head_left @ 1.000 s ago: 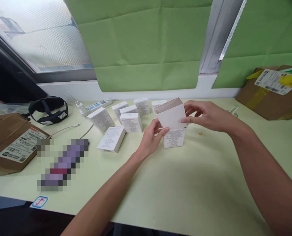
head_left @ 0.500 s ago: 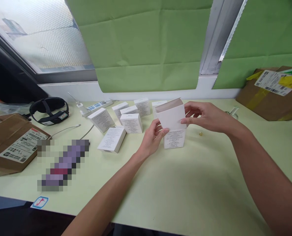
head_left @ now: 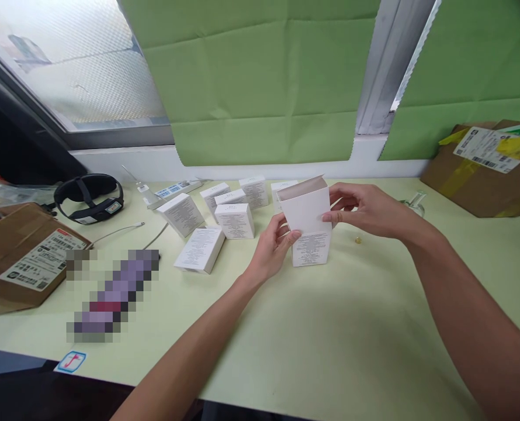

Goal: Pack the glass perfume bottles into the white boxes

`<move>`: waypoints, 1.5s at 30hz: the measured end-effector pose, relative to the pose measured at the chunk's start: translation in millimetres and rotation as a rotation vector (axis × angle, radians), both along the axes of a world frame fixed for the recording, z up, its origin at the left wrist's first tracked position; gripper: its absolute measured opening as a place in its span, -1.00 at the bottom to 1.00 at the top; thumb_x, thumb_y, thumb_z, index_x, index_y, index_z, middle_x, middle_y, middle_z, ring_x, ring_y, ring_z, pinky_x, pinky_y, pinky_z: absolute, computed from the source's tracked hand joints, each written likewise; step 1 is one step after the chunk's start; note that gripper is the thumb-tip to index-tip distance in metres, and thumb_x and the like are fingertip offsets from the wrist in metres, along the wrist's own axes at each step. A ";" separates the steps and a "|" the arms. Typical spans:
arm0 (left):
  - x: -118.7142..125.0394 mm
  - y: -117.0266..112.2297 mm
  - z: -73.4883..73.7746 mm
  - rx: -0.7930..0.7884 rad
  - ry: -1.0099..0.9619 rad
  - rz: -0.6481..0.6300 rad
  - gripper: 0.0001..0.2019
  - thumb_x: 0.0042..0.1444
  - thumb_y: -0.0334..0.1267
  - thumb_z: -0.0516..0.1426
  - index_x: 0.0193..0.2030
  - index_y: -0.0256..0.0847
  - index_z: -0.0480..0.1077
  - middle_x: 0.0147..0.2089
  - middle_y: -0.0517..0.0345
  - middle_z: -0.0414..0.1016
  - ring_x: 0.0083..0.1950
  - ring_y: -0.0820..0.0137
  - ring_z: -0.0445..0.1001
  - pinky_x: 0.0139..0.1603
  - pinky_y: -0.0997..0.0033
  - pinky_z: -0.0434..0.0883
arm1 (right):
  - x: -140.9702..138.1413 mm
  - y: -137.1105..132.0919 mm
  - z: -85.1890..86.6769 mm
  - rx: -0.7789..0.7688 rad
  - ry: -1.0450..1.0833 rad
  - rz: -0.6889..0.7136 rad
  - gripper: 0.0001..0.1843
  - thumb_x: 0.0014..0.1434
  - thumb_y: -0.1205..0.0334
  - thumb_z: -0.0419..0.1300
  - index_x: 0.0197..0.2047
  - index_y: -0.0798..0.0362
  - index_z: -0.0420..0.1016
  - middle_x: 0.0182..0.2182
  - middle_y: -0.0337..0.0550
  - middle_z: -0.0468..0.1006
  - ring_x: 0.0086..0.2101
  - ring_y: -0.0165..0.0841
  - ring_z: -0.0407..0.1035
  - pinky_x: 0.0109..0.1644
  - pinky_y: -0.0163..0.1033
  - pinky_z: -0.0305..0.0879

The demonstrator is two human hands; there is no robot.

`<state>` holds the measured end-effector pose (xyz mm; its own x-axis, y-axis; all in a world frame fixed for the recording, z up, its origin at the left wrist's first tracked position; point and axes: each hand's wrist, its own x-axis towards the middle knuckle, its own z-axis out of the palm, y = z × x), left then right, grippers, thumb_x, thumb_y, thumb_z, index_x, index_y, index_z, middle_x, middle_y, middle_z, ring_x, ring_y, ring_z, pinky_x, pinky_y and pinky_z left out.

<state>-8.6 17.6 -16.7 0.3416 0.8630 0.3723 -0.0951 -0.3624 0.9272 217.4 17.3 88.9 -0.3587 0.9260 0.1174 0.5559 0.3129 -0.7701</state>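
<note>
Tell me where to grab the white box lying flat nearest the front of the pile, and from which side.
Grip the flat box across its two long side walls, coming from above. It lies on its broad face on the table, apart from the other boxes, so both long edges look free. The left hand and right hand are busy with the open box.

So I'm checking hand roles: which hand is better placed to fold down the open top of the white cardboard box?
Probably right. The right hand pinches the white cardboard box beside its open top; the left hand steadies it lower down.
</note>
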 end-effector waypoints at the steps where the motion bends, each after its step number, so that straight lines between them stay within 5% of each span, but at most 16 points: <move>1: 0.0 -0.1 0.2 -0.001 0.000 0.000 -0.63 0.29 -0.10 0.13 0.18 -0.08 0.22 0.32 -0.04 0.31 0.24 0.18 0.41 0.10 0.16 0.49 | 0.1 -0.1 0.1 0.001 0.001 -0.001 -0.68 0.05 0.02 0.31 -0.11 -0.13 0.51 -0.08 -0.16 0.60 -0.17 -0.17 0.51 -0.25 -0.10 0.45; 30: 0.1 -1.6 1.2 0.014 -0.005 0.002 -0.63 0.29 -0.12 0.14 0.19 -0.07 0.23 0.29 -0.03 0.33 0.21 0.23 0.44 0.06 0.21 0.50 | 17.3 4.0 -7.2 0.002 -0.215 0.011 -0.68 -0.01 -0.08 0.33 -0.21 -0.14 0.51 -0.16 -0.17 0.50 -0.31 -0.27 0.40 -0.37 -0.17 0.36; 34: 1.1 -3.5 2.6 0.030 0.001 0.001 -0.66 0.29 -0.15 0.14 0.17 -0.06 0.25 0.24 0.00 0.38 0.21 0.24 0.44 0.07 0.22 0.49 | 14.4 -5.9 5.1 0.065 -0.135 -0.061 -0.57 0.04 -0.14 0.30 -0.03 -0.22 0.50 -0.06 -0.15 0.47 -0.28 -0.27 0.39 -0.41 -0.20 0.31; 45: 1.7 -5.1 4.2 0.036 0.037 0.000 -0.67 0.29 -0.13 0.14 0.15 -0.06 0.26 0.22 0.01 0.39 0.24 0.21 0.41 0.12 0.16 0.47 | 6.2 -17.1 18.0 0.094 -0.068 -0.118 -0.56 0.13 -0.29 0.17 -0.17 -0.16 0.59 -0.42 -0.18 0.47 -0.50 -0.35 0.25 -0.52 -0.21 0.15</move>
<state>-6.9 12.6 -12.5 0.3558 0.8493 0.3901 -0.0614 -0.3953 0.9165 223.6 0.2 106.9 -0.2581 0.9482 0.1851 0.6429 0.3116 -0.6997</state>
